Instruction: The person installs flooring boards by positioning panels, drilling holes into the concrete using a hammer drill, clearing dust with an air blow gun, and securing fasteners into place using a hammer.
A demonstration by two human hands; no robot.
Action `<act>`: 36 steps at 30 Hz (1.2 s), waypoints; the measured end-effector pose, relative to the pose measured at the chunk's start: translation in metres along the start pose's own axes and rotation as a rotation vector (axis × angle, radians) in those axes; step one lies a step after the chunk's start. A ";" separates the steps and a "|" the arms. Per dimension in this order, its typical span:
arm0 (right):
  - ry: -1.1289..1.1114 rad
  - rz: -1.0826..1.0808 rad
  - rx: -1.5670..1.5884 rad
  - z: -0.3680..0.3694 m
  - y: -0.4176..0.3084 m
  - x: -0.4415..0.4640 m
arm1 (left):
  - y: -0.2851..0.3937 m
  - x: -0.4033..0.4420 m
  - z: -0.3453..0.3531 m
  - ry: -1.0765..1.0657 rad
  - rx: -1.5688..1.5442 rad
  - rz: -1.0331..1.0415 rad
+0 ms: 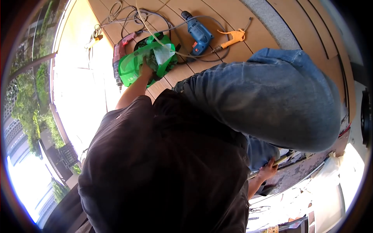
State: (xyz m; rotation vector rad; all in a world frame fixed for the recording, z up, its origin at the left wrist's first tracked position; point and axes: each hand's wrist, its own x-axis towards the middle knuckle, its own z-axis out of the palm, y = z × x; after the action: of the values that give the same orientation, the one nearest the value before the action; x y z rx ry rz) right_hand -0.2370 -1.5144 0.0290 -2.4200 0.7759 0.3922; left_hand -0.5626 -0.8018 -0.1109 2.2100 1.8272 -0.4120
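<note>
My left hand (146, 70) reaches into a green plastic bag (130, 69) with dark contents, and its fingers are hidden inside. A white piece of plastic or label (163, 54) shows at the bag's opening. Low on the right, beside my bent knee, my right hand (268, 170) is closed round a tool with a yellowish handle (280, 160); the tool's far end is dark and partly hidden by my leg, so its kind is unclear.
On the brown deck boards lie a blue drill (199, 33), an orange air blow gun (234, 38) and a red power tool (117, 54) beside the bag. Hoses and cords (151, 17) loop around them. White sheeting (322, 194) and debris lie at lower right.
</note>
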 end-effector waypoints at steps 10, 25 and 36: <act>0.015 -0.087 -0.055 0.000 0.007 0.007 | 0.024 0.033 0.014 -0.105 0.146 0.092; -0.006 -0.081 0.073 -0.002 -0.004 -0.004 | -0.005 0.009 -0.079 -0.474 -0.517 0.019; -0.014 -0.071 0.255 -0.009 -0.013 -0.004 | 0.186 0.059 -0.179 -0.682 -0.139 0.516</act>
State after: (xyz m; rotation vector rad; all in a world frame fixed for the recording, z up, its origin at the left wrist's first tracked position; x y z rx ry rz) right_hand -0.2314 -1.5088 0.0436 -2.1968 0.6872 0.2643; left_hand -0.3584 -0.7178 0.0351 1.9916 0.8789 -0.7717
